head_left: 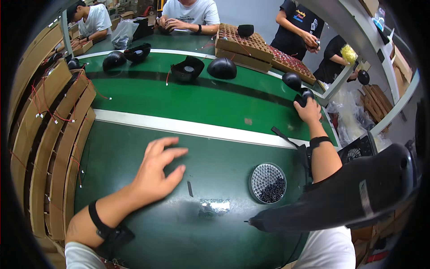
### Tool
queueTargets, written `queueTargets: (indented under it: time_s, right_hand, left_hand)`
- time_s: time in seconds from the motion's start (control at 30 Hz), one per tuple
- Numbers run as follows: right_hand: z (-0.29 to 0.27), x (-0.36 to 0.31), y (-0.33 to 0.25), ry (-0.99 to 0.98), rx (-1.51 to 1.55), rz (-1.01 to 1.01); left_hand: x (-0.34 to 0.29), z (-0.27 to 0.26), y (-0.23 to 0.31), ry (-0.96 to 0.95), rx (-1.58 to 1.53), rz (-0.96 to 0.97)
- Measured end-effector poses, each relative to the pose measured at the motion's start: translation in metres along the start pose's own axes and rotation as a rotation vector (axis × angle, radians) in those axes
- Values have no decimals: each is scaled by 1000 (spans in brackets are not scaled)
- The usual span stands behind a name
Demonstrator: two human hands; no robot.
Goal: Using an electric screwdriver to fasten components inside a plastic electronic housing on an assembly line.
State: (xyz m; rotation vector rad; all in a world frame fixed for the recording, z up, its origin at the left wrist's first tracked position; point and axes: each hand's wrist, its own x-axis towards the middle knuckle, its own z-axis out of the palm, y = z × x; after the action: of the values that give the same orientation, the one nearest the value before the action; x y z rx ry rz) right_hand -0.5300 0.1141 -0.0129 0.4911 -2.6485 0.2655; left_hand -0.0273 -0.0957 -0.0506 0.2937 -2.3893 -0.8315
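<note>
With our right hand (310, 113), the nearer one, we are touching a black shell (300, 100) lying just beyond it near the green belt's (201, 103) right edge, grip unclear. Our left hand (156, 169) is hovering open above the tabletop (219, 159), well apart; bare belt is stretching leftward from the shell.

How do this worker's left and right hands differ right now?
The left hand is open with fingers spread and holds nothing, while the right hand is on a black part, though its grip is partly hidden.
The left hand is over the dark green table, near the worker; the right hand reaches farther out, onto the brighter green belt.
Both are bare, with a black band around each wrist or forearm.
</note>
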Motion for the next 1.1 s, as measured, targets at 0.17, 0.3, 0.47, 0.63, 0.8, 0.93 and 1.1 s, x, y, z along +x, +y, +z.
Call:
queueTargets:
  time_s: [0.17,0.3,0.47,0.63,0.8,0.93,1.1]
  right_hand:
    - [1,4,-27,-160,-40,95]
    - [11,-14,-35,-108,-46,21]
    - [3,-19,-10,19,258,-486]
    - [-45,-100,-65,20,558,-883]
    - [-104,-182,-101,-114,640,-1146]
    - [-129,-233,-108,-338,741,-1305]
    - [-138,-262,-86,-383,735,-1389]
  left_hand:
    - [-25,-5,9,17,-99,-74]
    - [-28,-3,4,56,-140,-95]
    - [-21,-1,1,29,-123,3]
    - [-20,2,2,35,-135,45]
    - [-10,-10,13,-4,-128,64]
    - [3,-28,27,-139,-63,306]
    - [4,-31,40,-462,109,300]
